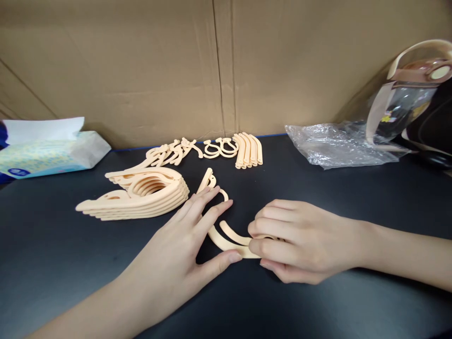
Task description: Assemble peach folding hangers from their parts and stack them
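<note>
My left hand rests on the black table, fingers stretched over a peach plastic hanger piece and thumb pressed against its lower edge. My right hand has its fingers curled round the right end of the same curved piece, pinching it. Behind my left fingers, a small hook part of the piece sticks out. Just left lies a stack of peach hanger bodies.
Along the back lie loose peach parts: hooks, rings and a bundle of curved bars. A tissue pack sits far left, a crumpled clear bag and a bottle far right. A cardboard wall closes the back.
</note>
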`<state>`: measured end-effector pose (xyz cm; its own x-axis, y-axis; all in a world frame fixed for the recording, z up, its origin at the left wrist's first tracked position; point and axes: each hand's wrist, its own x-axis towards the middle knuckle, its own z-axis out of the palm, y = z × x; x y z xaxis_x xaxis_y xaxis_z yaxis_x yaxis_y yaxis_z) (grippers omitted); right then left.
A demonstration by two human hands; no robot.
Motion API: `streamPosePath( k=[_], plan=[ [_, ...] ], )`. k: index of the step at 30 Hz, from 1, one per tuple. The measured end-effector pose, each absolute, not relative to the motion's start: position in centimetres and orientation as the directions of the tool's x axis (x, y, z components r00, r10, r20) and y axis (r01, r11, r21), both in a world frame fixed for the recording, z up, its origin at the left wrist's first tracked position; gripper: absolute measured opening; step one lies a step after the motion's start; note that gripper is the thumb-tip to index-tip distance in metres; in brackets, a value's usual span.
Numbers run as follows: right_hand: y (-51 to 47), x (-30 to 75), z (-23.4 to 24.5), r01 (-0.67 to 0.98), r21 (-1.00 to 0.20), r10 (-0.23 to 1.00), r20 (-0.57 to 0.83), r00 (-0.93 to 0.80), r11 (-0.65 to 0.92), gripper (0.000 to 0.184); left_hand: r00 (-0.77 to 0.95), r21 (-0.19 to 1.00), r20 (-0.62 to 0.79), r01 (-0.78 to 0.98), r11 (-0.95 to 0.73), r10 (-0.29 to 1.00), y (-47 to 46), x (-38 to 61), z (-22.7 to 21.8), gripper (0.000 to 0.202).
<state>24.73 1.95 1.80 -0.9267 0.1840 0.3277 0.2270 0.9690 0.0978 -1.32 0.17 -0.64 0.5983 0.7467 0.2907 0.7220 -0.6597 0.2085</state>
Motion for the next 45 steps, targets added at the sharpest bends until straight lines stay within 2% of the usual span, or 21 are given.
streamPosePath(
  k=[5, 10, 17, 21, 26, 33, 38, 45],
  plan=[
    [1.9, 24.8, 1.7, 0.226, 0.108, 0.179, 0.333, -0.926, 0.968, 0.016, 0.608, 0.195, 0.289, 0.719, -0.667, 0.740, 0.2, -1.4, -0.6, 0.060],
    [2.0, 24.7, 1.6, 0.247, 0.053, 0.215, 0.346, -0.913, 0.968, 0.015, 0.604, 0.233, 0.275, 0.713, -0.662, 0.748, 0.3, -1.2, -0.4, 0.061],
    [2.5, 24.7, 1.3, 0.398, 0.018, 0.347, 0.455, -0.820, 0.917, 0.020, 0.581, 0.356, 0.277, 0.678, -0.643, 0.766, 0.0, -1.1, 0.0, 0.076],
    [2.9, 24.8, 1.1, 0.474, -0.020, 0.425, 0.478, -0.769, 0.880, 0.024, 0.580, 0.402, 0.266, 0.659, -0.636, 0.770, -0.2, -0.9, 0.4, 0.072],
    [3.2, 24.9, 1.1, 0.507, -0.044, 0.466, 0.468, -0.751, 0.861, 0.024, 0.586, 0.335, 0.286, 0.680, -0.652, 0.758, -0.2, -1.0, 0.3, 0.073],
    [3.2, 24.9, 1.0, 0.563, -0.014, 0.500, 0.478, -0.722, 0.826, 0.024, 0.564, 0.234, 0.294, 0.741, -0.630, 0.772, 0.0, -1.2, -0.4, 0.077],
    [3.3, 24.9, 0.8, 0.522, -0.007, 0.456, 0.496, -0.739, 0.853, 0.017, 0.558, 0.246, 0.286, 0.743, -0.623, 0.779, 0.0, -1.3, -0.4, 0.074],
    [3.2, 25.0, 0.9, 0.470, 0.009, 0.421, 0.430, -0.798, 0.882, 0.017, 0.558, 0.250, 0.284, 0.742, -0.622, 0.780, -0.1, -1.3, -0.5, 0.073]
  ],
)
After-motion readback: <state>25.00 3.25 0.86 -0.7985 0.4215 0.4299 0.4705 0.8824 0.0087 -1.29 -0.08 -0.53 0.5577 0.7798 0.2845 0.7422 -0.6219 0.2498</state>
